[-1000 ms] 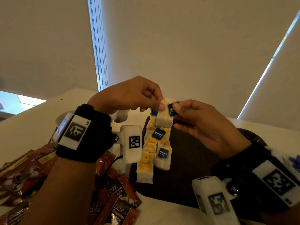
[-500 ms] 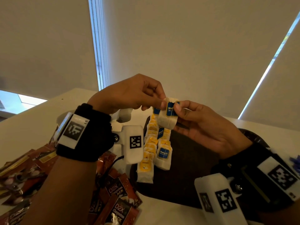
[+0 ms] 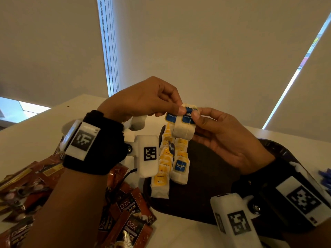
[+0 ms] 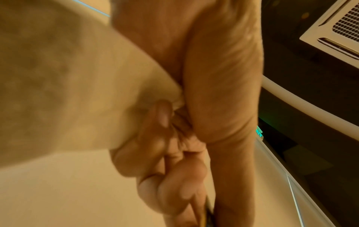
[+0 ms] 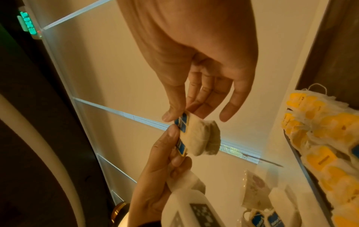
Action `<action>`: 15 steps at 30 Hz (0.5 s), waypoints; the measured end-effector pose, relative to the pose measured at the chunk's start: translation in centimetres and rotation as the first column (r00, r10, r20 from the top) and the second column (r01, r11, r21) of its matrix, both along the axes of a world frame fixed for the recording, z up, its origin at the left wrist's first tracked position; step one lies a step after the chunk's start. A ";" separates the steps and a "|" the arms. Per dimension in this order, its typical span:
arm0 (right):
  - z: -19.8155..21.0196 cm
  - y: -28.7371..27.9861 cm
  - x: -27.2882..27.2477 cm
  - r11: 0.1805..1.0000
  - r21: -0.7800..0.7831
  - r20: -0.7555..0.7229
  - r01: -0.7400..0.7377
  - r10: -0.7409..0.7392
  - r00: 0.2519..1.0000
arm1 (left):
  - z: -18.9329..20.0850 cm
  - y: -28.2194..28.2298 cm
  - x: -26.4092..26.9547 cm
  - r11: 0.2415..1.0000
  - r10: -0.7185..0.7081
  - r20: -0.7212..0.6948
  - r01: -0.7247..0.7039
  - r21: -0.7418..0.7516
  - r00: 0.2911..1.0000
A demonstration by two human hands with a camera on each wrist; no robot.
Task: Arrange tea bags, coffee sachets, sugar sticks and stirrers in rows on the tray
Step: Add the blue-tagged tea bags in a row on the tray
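Both hands hold a small clump of white tea bags (image 3: 182,129) with blue tags in the air above the dark brown tray (image 3: 211,178). My left hand (image 3: 179,106) pinches the clump's top from the left. My right hand (image 3: 197,113) pinches the blue tag from the right. In the right wrist view the tea bags (image 5: 200,138) show as two pouches side by side, between the right hand (image 5: 179,114) above and the left hand (image 5: 172,133) below. On the tray's left part lie rows of yellow-tagged tea bags (image 3: 163,163) and a blue-tagged tea bag (image 3: 180,169).
Brown coffee sachets (image 3: 129,221) lie heaped on the white table (image 3: 35,133) left of the tray. Something blue (image 3: 326,176) shows at the right edge. A white patterned cup (image 5: 254,187) and more blue-tagged bags (image 5: 272,219) lie beyond the tray. The left wrist view is blurred by the hand.
Both hands have lifted the clump of tea bags slightly. The grip is the same and the rows on the tray have not moved.
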State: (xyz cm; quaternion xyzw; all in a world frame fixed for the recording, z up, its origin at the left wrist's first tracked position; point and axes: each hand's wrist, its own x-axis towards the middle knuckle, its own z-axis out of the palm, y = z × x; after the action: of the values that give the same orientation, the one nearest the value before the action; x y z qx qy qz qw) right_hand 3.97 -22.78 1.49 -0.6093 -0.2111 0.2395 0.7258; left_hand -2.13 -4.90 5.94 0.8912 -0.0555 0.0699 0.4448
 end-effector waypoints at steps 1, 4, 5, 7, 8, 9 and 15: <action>0.0 0.0 0.0 1.000 -0.023 0.028 0.011 -0.011 1.000 | -0.1 0.0 0.1 1.000 0.003 -0.004 -0.003 0.001 1.000; -0.1 -0.1 -0.1 0.997 -0.052 0.102 0.051 -0.045 0.994 | -0.2 -0.2 0.2 1.000 0.008 -0.012 -0.008 -0.001 1.000; 0.0 -0.3 0.0 0.997 -0.044 0.102 0.060 -0.055 0.993 | -0.2 -0.2 0.2 1.000 0.015 -0.010 -0.015 -0.004 1.000; 0.1 -0.7 0.2 0.997 -0.031 0.087 0.064 -0.061 0.994 | -0.1 0.0 0.0 0.999 0.033 -0.003 -0.033 -0.016 0.999; 0.2 -0.9 0.3 0.997 -0.032 0.083 0.064 -0.061 0.995 | 0.0 0.1 -0.1 0.999 0.040 0.003 -0.040 -0.023 0.999; 0.3 -1.1 0.4 0.997 -0.037 0.081 0.065 -0.062 0.995 | 0.0 0.3 -0.1 0.998 0.048 0.011 -0.047 -0.029 0.999; 0.2 -2.3 0.7 0.996 -0.050 0.073 0.068 -0.064 0.995 | 0.0 1.0 -0.4 0.995 0.099 0.036 -0.098 -0.026 0.994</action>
State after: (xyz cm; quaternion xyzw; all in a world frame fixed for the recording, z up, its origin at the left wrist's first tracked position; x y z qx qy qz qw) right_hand 4.69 -25.06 1.72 -0.6427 -0.2103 0.1990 0.7093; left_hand -2.57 -3.87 5.93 0.8860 -0.0190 0.1092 0.4503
